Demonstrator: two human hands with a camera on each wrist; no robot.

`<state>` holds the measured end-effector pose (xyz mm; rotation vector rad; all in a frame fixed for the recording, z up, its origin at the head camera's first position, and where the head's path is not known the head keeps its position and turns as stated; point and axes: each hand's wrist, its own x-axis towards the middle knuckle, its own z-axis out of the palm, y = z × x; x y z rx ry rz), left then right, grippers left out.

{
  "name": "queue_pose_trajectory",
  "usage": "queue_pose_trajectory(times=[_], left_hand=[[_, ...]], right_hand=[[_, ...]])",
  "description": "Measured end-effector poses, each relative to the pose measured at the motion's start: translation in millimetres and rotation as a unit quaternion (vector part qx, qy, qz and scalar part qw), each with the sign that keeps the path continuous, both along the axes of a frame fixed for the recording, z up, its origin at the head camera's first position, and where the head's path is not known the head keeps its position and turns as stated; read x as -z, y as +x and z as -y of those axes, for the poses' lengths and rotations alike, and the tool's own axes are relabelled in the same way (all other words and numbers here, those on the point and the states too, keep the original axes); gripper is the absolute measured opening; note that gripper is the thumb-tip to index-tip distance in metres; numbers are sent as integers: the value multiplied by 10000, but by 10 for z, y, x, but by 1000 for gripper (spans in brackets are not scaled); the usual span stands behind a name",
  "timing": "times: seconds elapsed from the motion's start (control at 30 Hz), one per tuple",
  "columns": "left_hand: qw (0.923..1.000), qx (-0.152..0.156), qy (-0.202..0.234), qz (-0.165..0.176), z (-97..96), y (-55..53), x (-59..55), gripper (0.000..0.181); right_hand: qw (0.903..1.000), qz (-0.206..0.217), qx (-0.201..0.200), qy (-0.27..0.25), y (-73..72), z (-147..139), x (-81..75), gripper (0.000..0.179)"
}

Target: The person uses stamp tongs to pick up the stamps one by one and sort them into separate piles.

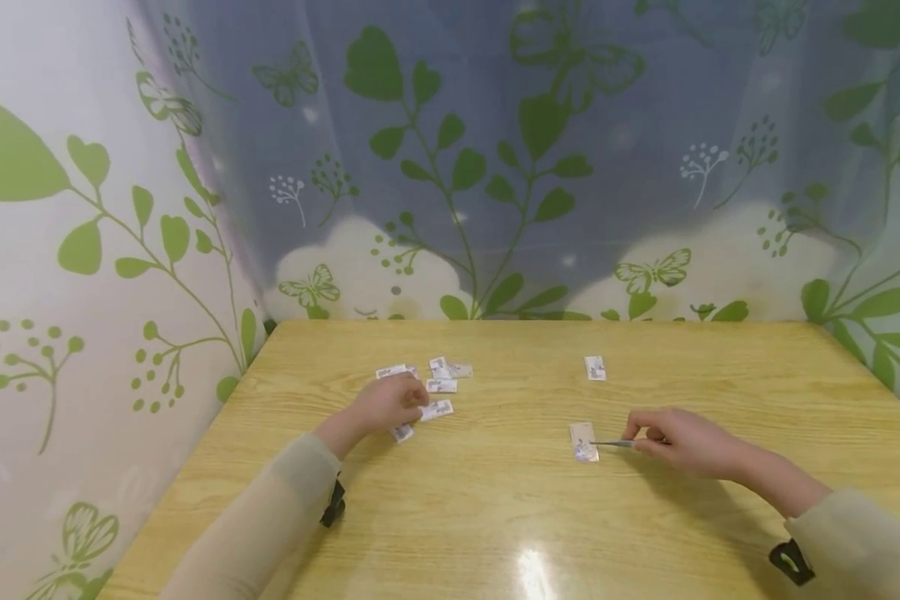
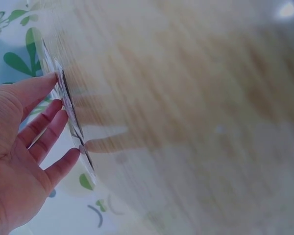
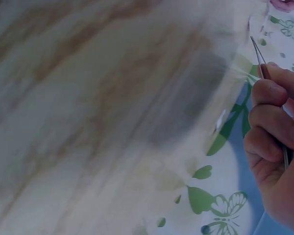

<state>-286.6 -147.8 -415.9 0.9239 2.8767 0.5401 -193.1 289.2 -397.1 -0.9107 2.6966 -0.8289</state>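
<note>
My right hand (image 1: 678,442) grips a pair of metal tweezers (image 1: 611,443), its fingers curled round the shank in the right wrist view. The tweezers' tips overlap the right edge of a small flat printed packet (image 1: 582,437) on the table. On the left, my left hand (image 1: 390,400) is over a loose group of similar packets. Its fingers are spread and gently bent, with the fingertips right at the thin packets (image 2: 68,100) in the left wrist view. One packet (image 1: 437,409) lies just beside these fingers, and another (image 1: 402,433) pokes out below the hand.
Behind the left hand, more packets (image 1: 442,386) lie scattered, some overlapping. A single packet (image 1: 595,368) lies farther back on the right. The wood-grain table (image 1: 495,517) has a glossy surface. A leaf-patterned curtain (image 1: 450,208) hangs along its back edge and left side.
</note>
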Motion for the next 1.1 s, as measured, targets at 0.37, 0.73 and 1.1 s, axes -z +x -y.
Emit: queue_pose_trajectory(times=[0.37,0.73,1.1], left_hand=[[9999,-4,-96,-53,-12,-3,-23,13],[9999,-5,-114,-100,-9,-10,5,13],[9999,-137,-68,39,-27,2,-7,13]], right_hand=[[9997,-189,-119,130,-18,-49,44,8],[9990,-269,56,341,-2,-122,-51,8],[9972,-498,83,549,-245,233,-303,13]])
